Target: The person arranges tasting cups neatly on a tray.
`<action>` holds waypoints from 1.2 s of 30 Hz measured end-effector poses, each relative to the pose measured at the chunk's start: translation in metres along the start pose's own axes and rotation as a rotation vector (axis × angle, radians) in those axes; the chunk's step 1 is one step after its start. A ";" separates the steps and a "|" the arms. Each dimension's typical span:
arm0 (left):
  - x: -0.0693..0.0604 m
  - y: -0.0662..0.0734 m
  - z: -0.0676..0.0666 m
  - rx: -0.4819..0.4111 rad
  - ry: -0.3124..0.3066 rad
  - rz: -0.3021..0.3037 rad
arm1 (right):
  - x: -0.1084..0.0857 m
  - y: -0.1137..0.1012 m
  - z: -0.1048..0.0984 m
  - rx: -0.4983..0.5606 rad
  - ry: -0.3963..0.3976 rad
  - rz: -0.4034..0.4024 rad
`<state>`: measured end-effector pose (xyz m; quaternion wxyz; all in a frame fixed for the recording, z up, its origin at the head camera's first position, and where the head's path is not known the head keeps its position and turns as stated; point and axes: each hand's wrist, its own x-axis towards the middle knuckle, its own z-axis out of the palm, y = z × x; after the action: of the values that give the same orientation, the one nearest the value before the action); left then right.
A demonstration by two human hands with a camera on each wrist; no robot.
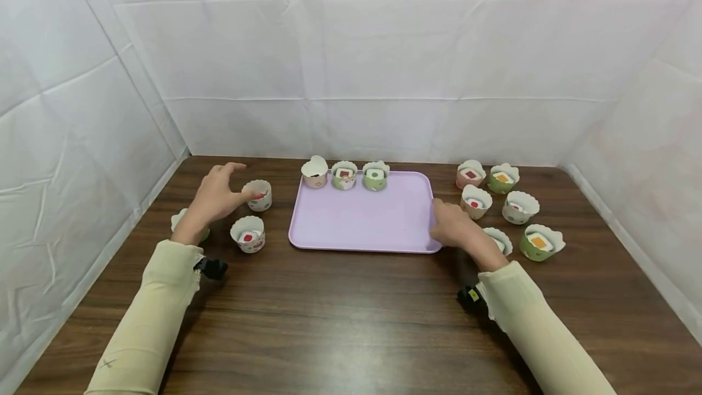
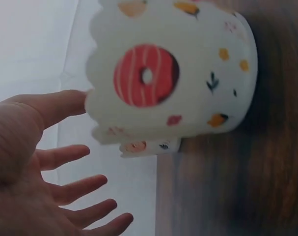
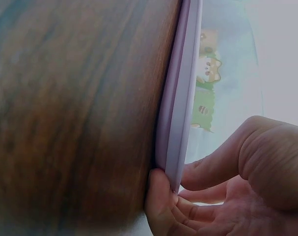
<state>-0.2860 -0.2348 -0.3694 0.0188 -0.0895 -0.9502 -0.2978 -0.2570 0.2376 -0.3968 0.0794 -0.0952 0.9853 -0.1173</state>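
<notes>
though the tray [image 1: 362, 218] lies between the hands [image 1: 215, 194], the right [image 1: 454, 224] grips it

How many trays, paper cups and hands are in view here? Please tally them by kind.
Tray: 1
Paper cups: 12 (3 left of the tray, 3 along its far edge, 6 to its right; some partly hidden)
Hands, left hand and right hand: 2
Total: 15

pale yellow sleeves [image 1: 150, 313] with black wrist cameras [image 1: 214, 269]
</notes>
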 end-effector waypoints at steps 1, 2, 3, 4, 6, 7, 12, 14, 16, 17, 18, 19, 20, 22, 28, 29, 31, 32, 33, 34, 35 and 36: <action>0.000 -0.002 0.000 0.007 -0.009 -0.008 | 0.000 0.000 0.000 -0.001 -0.001 0.000; 0.001 -0.004 -0.001 0.011 -0.017 -0.014 | 0.001 -0.001 -0.001 -0.001 -0.004 0.003; 0.002 -0.005 -0.001 0.015 -0.026 -0.021 | 0.001 -0.001 -0.001 -0.001 -0.009 0.005; 0.002 -0.006 -0.001 0.019 -0.034 -0.029 | 0.001 -0.001 -0.001 0.001 -0.014 0.006; 0.002 -0.009 -0.001 0.028 -0.052 -0.046 | 0.002 -0.002 -0.001 0.007 -0.023 0.009; 0.002 -0.009 -0.001 0.031 -0.065 -0.054 | 0.002 -0.001 -0.001 0.008 -0.027 0.014; 0.002 -0.010 -0.001 0.040 -0.118 -0.085 | 0.002 0.000 0.000 0.013 -0.018 0.006; 0.001 -0.011 -0.001 0.030 -0.125 -0.089 | 0.002 -0.001 0.000 0.015 -0.011 0.000; 0.002 -0.011 0.000 0.016 -0.131 -0.095 | 0.001 -0.001 -0.001 0.015 -0.007 -0.006; 0.002 -0.011 0.001 0.010 -0.135 -0.100 | 0.000 -0.002 -0.001 0.015 -0.007 -0.006; 0.002 -0.012 0.001 0.005 -0.141 -0.107 | 0.001 -0.002 0.000 0.015 -0.007 -0.004; 0.002 -0.012 0.002 0.003 -0.147 -0.114 | 0.001 -0.002 0.000 0.015 -0.006 -0.002; 0.003 -0.012 0.003 0.002 -0.153 -0.121 | 0.001 -0.002 0.000 0.017 -0.007 -0.002; 0.003 -0.013 0.004 0.004 -0.161 -0.133 | 0.001 -0.002 0.000 0.020 -0.005 -0.001; 0.002 -0.012 0.007 0.002 -0.149 -0.113 | 0.001 -0.001 0.000 0.024 0.000 -0.001; 0.002 -0.012 0.007 0.002 -0.147 -0.107 | 0.002 -0.001 0.000 0.023 0.002 -0.001; 0.003 -0.011 0.008 0.003 -0.145 -0.100 | 0.002 -0.001 0.000 0.021 0.004 -0.005; 0.003 -0.010 0.008 0.002 -0.146 -0.096 | 0.002 -0.001 0.000 0.021 0.004 -0.006; 0.003 -0.010 0.009 0.002 -0.148 -0.093 | 0.002 -0.001 0.000 0.021 0.003 -0.008; 0.003 -0.010 0.009 0.005 -0.151 -0.091 | 0.002 -0.001 0.000 0.021 0.003 -0.011; 0.003 -0.009 0.010 0.006 -0.152 -0.088 | 0.001 -0.001 0.000 0.025 0.000 -0.013; 0.003 -0.009 0.010 0.009 -0.155 -0.085 | 0.001 -0.001 0.000 0.026 -0.003 -0.013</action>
<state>-0.2900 -0.2357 -0.3824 -0.0669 -0.0716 -0.9531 -0.2862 -0.2579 0.2368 -0.3969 0.0814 -0.1008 0.9829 -0.1307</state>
